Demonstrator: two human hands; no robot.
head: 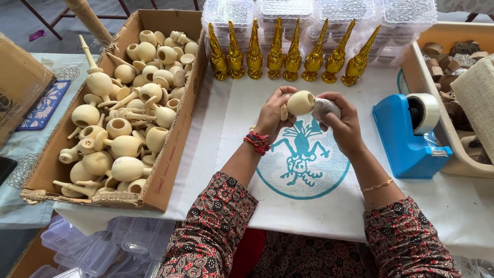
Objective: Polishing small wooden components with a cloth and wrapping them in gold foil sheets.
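A round unpainted wooden piece (pixel 300 102) is held above the middle of the tabletop (pixel 453 201), hollow mouth tilted up. It is gripped by the left hand (pixel 271 114), fingers wrapped around its stem side. A crumpled grey-white cloth (pixel 325 108) is clenched in the right hand (pixel 346 123) and pressed against the piece's side. Red thread bands are worn on the left wrist, a thin chain on the right.

Along the left edge a cardboard box (pixel 170 170) is set, filled with more unpainted wooden pots and stemmed pieces (pixel 128 113). Along the far edge a row of gold-painted cone-topped figures (pixel 288 54) is lined up, with clear plastic containers (pixel 319 13) stacked just behind. Near the right edge a blue tape dispenser (pixel 406 136) is placed, beside a cream tray (pixel 437 62) of carved wooden blocks. A blue circular print (pixel 303 159) is seen on the white cover beneath the hands.
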